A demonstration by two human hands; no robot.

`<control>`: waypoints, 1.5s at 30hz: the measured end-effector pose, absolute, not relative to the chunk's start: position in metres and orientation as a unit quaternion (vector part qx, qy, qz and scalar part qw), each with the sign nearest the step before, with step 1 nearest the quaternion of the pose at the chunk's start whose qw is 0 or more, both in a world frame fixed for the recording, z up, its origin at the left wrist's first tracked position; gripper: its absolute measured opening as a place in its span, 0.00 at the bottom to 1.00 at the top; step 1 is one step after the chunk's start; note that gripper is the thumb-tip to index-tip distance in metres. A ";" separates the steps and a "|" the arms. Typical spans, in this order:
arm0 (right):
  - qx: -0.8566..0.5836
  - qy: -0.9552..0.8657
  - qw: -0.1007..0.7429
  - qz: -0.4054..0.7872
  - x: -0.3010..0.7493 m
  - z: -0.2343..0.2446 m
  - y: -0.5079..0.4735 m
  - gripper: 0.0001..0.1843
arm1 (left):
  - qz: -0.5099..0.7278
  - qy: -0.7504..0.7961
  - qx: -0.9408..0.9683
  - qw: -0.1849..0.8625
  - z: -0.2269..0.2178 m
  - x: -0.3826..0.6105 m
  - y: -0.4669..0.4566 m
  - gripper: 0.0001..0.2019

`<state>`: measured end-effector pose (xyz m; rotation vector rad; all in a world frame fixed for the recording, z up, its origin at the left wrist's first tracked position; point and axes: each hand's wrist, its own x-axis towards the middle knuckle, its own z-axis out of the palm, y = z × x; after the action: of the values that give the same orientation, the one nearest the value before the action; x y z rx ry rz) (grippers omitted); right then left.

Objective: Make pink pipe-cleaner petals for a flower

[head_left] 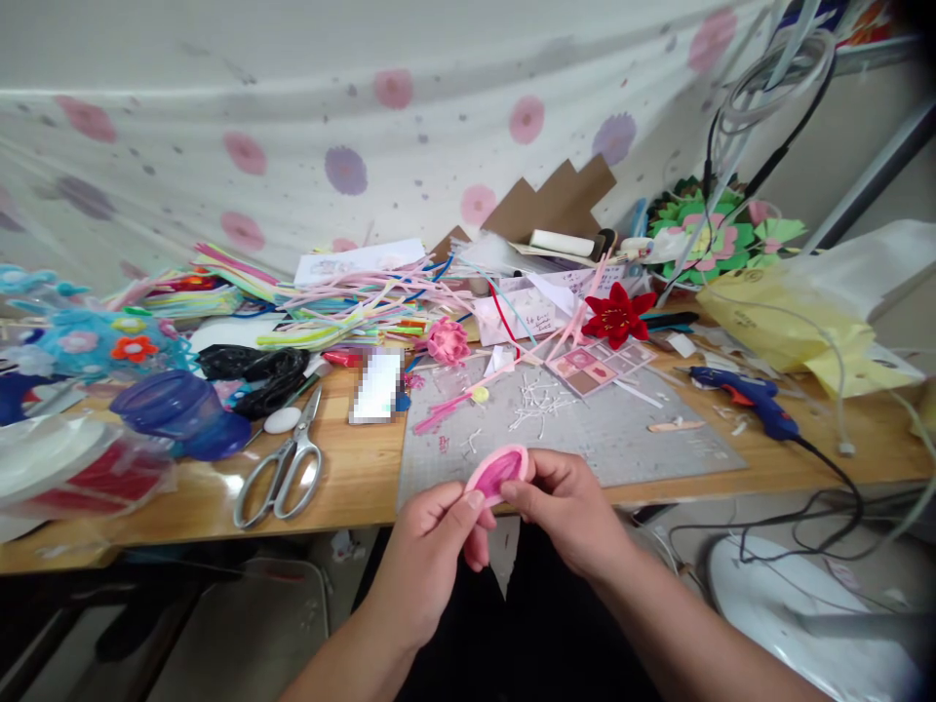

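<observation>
A pink petal-shaped piece [500, 472], pale and fuzzy at the rim with a darker pink middle, is held up just past the table's front edge. My left hand [443, 526] pinches its lower left end between thumb and fingers. On the right side, my right hand [566, 502] grips it too, with the thumb over its inner face. Beyond the hands lies a grey cutting mat [453, 463] with white scraps [541, 405] scattered on it. A pink fuzzy flower [448, 340] and a red fuzzy flower [620, 315] sit farther back, beside a makeup palette [596, 368].
Scissors [289, 463] lie left of the mat, near a blue container [175, 409]. A blue glue gun [746, 390] with a trailing cord rests at right. Bundles of coloured pipe cleaners [351, 297] fill the back; a yellow plastic bag [790, 322] lies at far right.
</observation>
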<state>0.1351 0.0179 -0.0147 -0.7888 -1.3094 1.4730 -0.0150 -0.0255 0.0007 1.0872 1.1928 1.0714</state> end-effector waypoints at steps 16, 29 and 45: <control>-0.304 -0.640 0.483 0.514 0.119 -0.022 0.015 0.27 | 0.417 0.439 0.576 0.549 -0.008 -0.017 -0.027 0.20; -0.262 -0.529 0.463 0.661 0.118 -0.043 0.018 0.28 | 0.371 0.427 0.649 0.509 -0.013 -0.026 -0.023 0.22; -0.255 -0.571 0.480 0.615 0.133 -0.039 0.022 0.29 | 0.401 0.427 0.744 0.321 -0.018 -0.029 -0.018 0.21</control>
<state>0.1331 0.0224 -0.0386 -0.6222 -1.3943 1.5002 -0.0288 -0.0183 -0.0180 1.9546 1.1202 1.0539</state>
